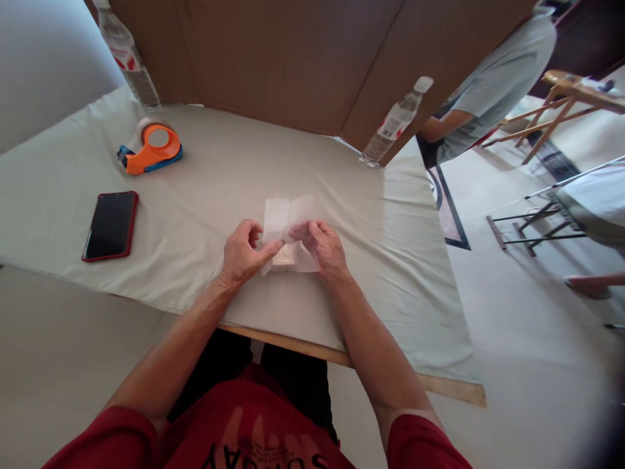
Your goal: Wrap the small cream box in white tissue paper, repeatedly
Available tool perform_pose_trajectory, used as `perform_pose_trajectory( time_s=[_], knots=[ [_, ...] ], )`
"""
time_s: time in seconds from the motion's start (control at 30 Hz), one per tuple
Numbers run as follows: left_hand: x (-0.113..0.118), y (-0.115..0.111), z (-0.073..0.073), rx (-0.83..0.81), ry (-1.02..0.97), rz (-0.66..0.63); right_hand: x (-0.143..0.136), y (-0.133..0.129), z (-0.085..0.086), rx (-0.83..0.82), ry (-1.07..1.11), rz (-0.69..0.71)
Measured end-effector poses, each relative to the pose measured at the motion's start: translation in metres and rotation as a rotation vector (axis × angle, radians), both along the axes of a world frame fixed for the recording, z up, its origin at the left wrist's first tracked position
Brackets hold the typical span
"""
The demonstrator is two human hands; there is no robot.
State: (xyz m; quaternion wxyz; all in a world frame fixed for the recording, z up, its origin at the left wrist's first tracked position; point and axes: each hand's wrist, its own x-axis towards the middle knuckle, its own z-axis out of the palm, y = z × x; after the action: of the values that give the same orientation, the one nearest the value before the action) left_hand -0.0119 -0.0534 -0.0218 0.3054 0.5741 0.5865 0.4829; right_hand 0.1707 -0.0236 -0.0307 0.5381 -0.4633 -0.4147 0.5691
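Note:
A sheet of thin, translucent white paper (277,213) lies creased on the cloth in front of me. On its near part sits a small pale beige block (284,256), partly covered by the paper. My left hand (248,254) is at the sheet's left edge, its fingers curled and its thumb reaching across the paper just above the block. From the right, my right hand (328,249) holds the paper between thumb and fingers. Some of its fingertips show near the middle of the sheet.
A tape dispenser (155,148) and a red-cased phone (111,225) lie to the left. Water bottles (131,65) (396,122) stand against a brown cardboard panel (273,58). Another person's sleeve (498,85) shows beyond it. Folding stools stand on the floor at right.

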Motion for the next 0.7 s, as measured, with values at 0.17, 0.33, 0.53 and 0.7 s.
perform_pose_trajectory(
  time_s=[0.17, 0.33, 0.53, 0.7],
  knots=[
    [-0.003, 0.003, -0.004, -0.109, 0.000, -0.060, 0.002, -0.002, 0.001, 0.038, -0.008, -0.016],
    [-0.012, 0.016, -0.010, -0.228, -0.492, 0.127, 0.021, 0.010, -0.011, 0.128, -0.267, -0.287],
    [-0.014, 0.025, -0.013, -0.343, -0.635, 0.178, 0.044, 0.023, -0.017, 0.142, -0.494, -0.385],
    [-0.017, 0.020, -0.012, 0.032, -0.338, 0.258, 0.041, 0.015, 0.007, 0.404, -0.557, -0.490]
  ],
)
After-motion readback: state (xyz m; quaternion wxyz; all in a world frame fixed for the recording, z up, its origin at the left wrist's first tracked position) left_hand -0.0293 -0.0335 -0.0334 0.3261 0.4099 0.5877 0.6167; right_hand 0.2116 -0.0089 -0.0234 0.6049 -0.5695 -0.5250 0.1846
